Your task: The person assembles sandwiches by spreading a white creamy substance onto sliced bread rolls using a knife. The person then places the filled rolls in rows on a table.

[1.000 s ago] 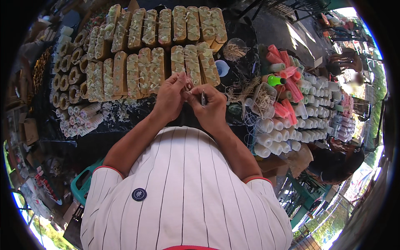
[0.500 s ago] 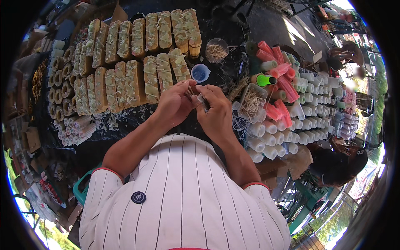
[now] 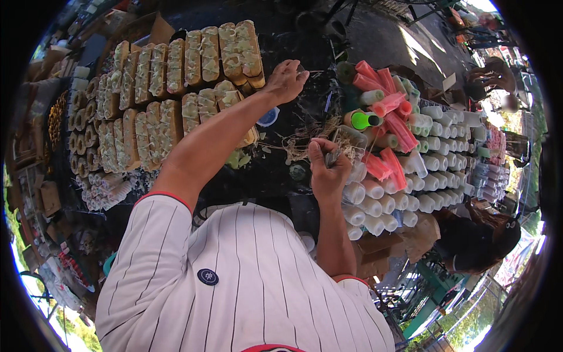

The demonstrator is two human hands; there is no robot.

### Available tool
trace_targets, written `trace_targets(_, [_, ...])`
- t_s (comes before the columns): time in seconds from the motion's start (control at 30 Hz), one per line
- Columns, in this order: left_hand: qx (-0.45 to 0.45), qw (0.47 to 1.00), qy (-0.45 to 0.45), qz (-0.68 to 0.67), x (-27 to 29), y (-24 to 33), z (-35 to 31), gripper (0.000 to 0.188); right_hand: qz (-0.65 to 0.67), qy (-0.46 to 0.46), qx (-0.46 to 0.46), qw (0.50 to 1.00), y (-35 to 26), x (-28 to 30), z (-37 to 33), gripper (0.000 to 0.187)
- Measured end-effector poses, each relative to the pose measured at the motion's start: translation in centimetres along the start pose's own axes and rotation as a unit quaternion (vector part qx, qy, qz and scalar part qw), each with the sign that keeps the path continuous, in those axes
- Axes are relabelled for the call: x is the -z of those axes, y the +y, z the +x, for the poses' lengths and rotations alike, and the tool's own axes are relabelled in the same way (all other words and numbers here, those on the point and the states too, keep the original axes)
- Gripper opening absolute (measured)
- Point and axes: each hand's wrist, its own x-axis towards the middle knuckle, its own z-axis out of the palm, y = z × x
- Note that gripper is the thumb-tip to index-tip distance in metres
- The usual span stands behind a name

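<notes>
Two bare hands are spread wide apart over the dark table (image 3: 272,176), both belonging to a person in a striped white shirt (image 3: 246,281). The left hand (image 3: 285,80) reaches far out, just beside the end of the back row of tan blocks (image 3: 193,58); its fingers are loosely bent, and I cannot tell whether anything thin sits between them. The right hand (image 3: 329,164) is lower and closer to the body, its thumb and fingers grasping a small metal tool (image 3: 332,157), of which only a short grey piece shows.

Dry pale strands (image 3: 298,148) lie scattered just left of that tool, and right beside the hand is a clear tub (image 3: 356,136), partly hidden from where I stand. A blue-and-white cup (image 3: 268,117) stands beneath the left forearm's edge, near the front row of blocks (image 3: 155,132), whose tops carry a pale green coating. Green scraps (image 3: 237,158) lie by that row's near end.

Further right, a bright green bottle (image 3: 363,120) leans among pink rolls (image 3: 403,138), with many white rolls (image 3: 434,176) ranked beyond. Another person (image 3: 472,234), in dark clothing, is at the far right.
</notes>
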Motion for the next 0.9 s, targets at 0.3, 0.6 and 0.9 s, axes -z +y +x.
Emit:
trace_targets(0.3, [-0.144,0.976,-0.081,-0.145,11.8,5.3,-6.3,0.031,-0.17,-0.074,0.053,0.981,0.4,1.3,0.1,0.045])
trace_targets(0.6, [0.058,0.958,-0.115,-0.255,23.3,-0.1,-18.0,0.024,-0.265,-0.28,0.244,0.89,-5.2,-10.2,-2.6,0.057])
trace_targets(0.9, [0.17,0.942,-0.098,-0.271,32.9,-6.3,-17.9,0.025,-0.353,-0.309,0.113,0.876,-7.6,-21.3,-1.0,0.028])
